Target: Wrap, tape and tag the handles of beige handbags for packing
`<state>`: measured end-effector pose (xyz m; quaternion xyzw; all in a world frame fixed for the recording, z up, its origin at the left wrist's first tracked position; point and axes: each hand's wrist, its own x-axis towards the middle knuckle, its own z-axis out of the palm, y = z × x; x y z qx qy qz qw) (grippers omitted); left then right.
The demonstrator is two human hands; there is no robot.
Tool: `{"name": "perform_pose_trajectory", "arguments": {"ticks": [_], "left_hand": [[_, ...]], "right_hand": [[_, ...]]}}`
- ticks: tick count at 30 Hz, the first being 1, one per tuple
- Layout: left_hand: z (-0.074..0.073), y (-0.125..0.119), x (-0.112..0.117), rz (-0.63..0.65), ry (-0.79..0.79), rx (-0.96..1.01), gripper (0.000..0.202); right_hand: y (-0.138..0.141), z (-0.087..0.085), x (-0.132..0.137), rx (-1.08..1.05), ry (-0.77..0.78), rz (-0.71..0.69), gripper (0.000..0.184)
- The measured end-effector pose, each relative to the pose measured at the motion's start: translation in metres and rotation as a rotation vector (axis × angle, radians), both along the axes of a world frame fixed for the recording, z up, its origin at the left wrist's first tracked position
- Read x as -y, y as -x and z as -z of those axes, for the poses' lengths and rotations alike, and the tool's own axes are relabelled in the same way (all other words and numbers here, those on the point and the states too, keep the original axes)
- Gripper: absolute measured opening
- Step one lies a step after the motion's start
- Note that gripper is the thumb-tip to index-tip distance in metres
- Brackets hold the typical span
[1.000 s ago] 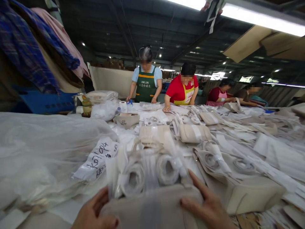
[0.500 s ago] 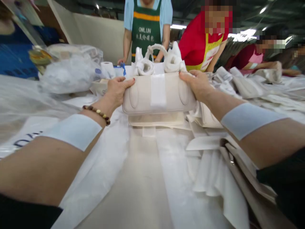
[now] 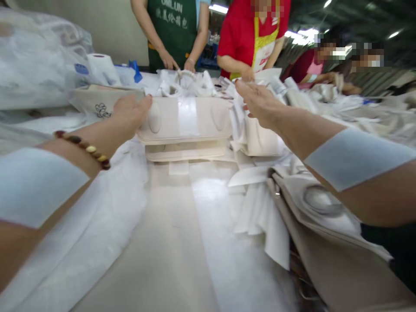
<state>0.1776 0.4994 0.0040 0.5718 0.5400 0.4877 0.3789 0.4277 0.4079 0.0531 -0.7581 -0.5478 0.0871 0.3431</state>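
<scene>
A cream handbag [image 3: 185, 119] with paper-wrapped handles lies on top of another bag of the same kind [image 3: 185, 152], out at arm's length on the table. My left hand [image 3: 130, 113] rests against the top bag's left end, fingers curved on it; a bead bracelet [image 3: 85, 148] is on that wrist. My right hand [image 3: 258, 102] hovers open just right of the bag, fingers spread, apart from it.
More cream bags and white wrapping paper [image 3: 260, 208] pile up at right. A clear plastic sack [image 3: 35, 56], a paper roll [image 3: 99, 67] and a printed pouch [image 3: 97, 102] sit at left. Across the table stand a person in a green apron [image 3: 173, 26] and one in red [image 3: 253, 34].
The bag was carried forward from close to me and set down on the other bag. My right hand has let go and opened; my left still touches it.
</scene>
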Motion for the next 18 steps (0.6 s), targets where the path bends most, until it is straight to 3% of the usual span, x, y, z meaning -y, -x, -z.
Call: {"name": "perform_pose_trajectory", "arguments": {"ticks": [3,5,6,9,10,13,15,18], "left_hand": [[-0.02,0.006,0.045,-0.049,-0.032,-0.235,0.022],[-0.021,0.002,0.086,0.073,-0.103,-0.391,0.013],[-0.018,-0.003,0.109,0.123,-0.058,-0.387,0.013],[0.0,-0.032,0.187,0.374,0.15,-0.313,0.024],[0.008,-0.046,0.212,0.446,0.268,-0.183,0.026],[0.024,-0.095,0.274,0.573,0.615,0.108,0.023],[0.028,-0.127,0.296,0.495,0.726,0.279,0.013],[0.026,-0.167,0.301,0.384,0.791,0.358,0.014]], "right_hand": [[-0.025,-0.043,0.089,0.131,0.0,0.003,0.045],[-0.049,-0.06,0.156,0.197,0.029,0.098,0.039],[-0.062,-0.062,0.188,0.183,0.046,0.167,0.038],[-0.106,-0.052,0.273,0.026,0.093,0.416,0.042],[-0.121,-0.044,0.294,-0.034,0.104,0.498,0.041],[-0.163,-0.021,0.339,-0.17,0.114,0.658,0.03],[-0.185,-0.007,0.353,-0.248,0.123,0.712,0.027],[-0.208,0.008,0.359,-0.441,0.164,0.726,0.028]]}}
